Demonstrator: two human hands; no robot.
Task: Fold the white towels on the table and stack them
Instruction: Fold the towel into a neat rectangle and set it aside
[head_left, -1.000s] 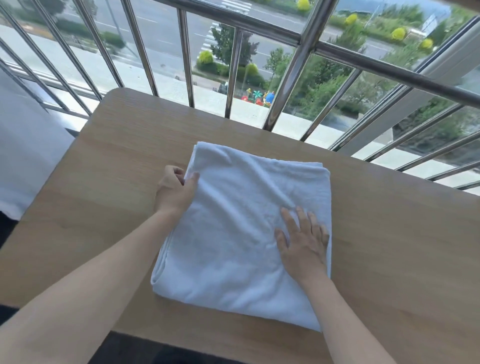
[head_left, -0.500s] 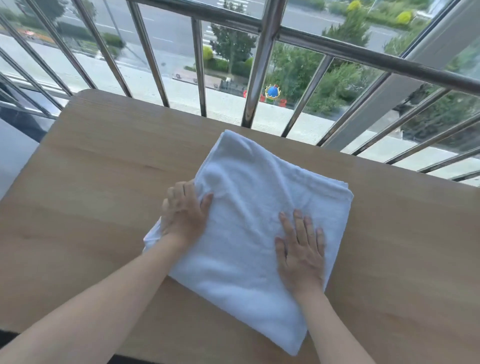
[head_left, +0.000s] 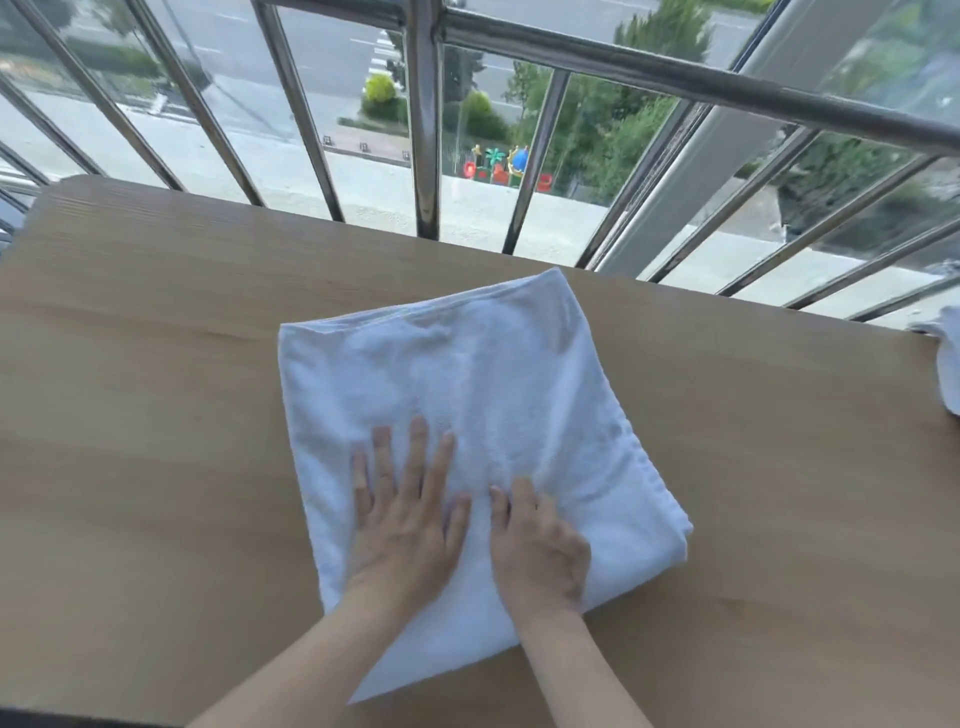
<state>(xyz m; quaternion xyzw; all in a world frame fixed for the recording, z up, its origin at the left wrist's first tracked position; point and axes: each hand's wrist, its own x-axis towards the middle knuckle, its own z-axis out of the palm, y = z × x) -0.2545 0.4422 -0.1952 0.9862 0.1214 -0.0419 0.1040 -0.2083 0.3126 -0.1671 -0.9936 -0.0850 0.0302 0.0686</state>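
Observation:
A folded white towel (head_left: 467, 395) lies flat on the wooden table (head_left: 145, 395), roughly in the middle, turned a little askew. My left hand (head_left: 405, 514) rests palm down on its near part with straight, spread fingers. My right hand (head_left: 537, 551) lies beside it on the towel, fingers bent slightly, pressing the cloth. Both hands sit close together, almost touching. Another white towel (head_left: 943, 364) shows only as a small piece at the right edge of the table.
A metal railing (head_left: 426, 130) with slanted bars runs along the table's far edge, with a street and trees far below. Bare wood lies to the left and right of the folded towel.
The towel has been turned clockwise on the table. My left hand let go of the towel's left edge and moved onto its top, next to my right hand. The view shifted right.

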